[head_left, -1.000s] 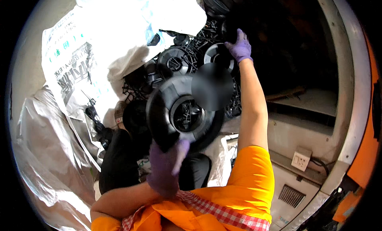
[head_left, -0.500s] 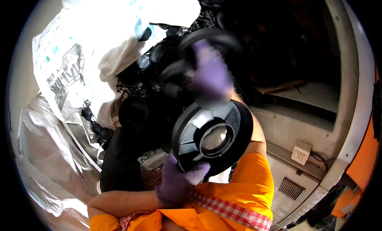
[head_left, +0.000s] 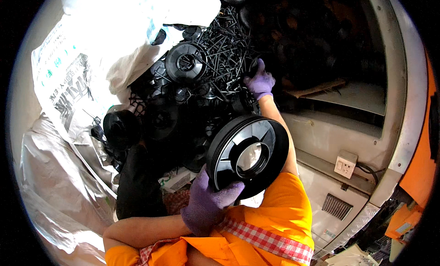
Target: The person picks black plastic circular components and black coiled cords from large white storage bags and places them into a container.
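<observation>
My left hand [head_left: 208, 202], in a purple glove, grips the near left rim of a wide black plastic ring [head_left: 215, 147]. This ring has a stepped outer wall, inner ribs and a round central opening, and is held tilted above my lap. Farther off, my right hand [head_left: 260, 80], gloved alike, is stretched out at the right edge of a heap of black plastic pieces [head_left: 224, 46]. Its fingers are curled against a small dark part [head_left: 253, 66], whose shape is mostly hidden. A flanged black disc [head_left: 185, 62] lies on the heap to the left.
White sacks [head_left: 105, 41] stand at the left, with crumpled pale sheeting [head_left: 59, 174] nearer me. Another round black part [head_left: 121, 128] rests beside them. On the right is a pale metal cabinet [head_left: 330, 133] with a dark opening, a socket box [head_left: 346, 165] and a vent [head_left: 337, 206].
My right hand has moved away and rightward, from just beyond the ring to the heap's right edge. The large dark disc it was near has left that spot. The left hand keeps its hold.
</observation>
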{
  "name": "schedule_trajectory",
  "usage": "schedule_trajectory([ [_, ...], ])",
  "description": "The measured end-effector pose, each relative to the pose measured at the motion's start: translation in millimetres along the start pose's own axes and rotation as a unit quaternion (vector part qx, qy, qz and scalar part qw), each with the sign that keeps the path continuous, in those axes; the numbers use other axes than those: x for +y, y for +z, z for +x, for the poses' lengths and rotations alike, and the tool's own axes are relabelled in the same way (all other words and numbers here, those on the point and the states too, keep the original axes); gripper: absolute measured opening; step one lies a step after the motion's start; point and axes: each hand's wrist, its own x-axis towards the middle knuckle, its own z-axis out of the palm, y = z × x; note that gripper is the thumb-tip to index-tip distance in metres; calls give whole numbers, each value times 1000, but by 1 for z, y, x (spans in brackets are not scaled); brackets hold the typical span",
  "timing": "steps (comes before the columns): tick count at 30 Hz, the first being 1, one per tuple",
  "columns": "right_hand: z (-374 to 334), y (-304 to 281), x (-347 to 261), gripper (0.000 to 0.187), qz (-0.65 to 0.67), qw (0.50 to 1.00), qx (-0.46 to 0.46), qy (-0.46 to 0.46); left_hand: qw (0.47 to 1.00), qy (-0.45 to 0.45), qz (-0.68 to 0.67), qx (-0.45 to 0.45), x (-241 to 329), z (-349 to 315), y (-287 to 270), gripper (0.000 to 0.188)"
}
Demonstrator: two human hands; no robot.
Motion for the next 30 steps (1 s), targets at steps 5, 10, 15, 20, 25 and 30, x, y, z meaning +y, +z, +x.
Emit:
schedule_trajectory([
  [5,-34,-22,-12,77,171,974,150,-1,967,-137,-212,18,4,4,3,46],
  [10,-141,-50,-55,52,310,894,60,-318,946,-180,-269,6,2,6,11,45],
  [15,-61,-61,-17,47,304,897,177,-269,958,-190,-215,20,14,11,6,42],
  [20,37,-16,43,48,-49,956,280,-69,936,-245,-254,11,18,15,10,42],
  [25,26,-26,-3,46,-46,975,207,66,907,-193,-352,125,9,18,9,46],
  [30,-3,-19,28,46,112,971,206,42,893,-192,-375,159,9,13,5,50],
])
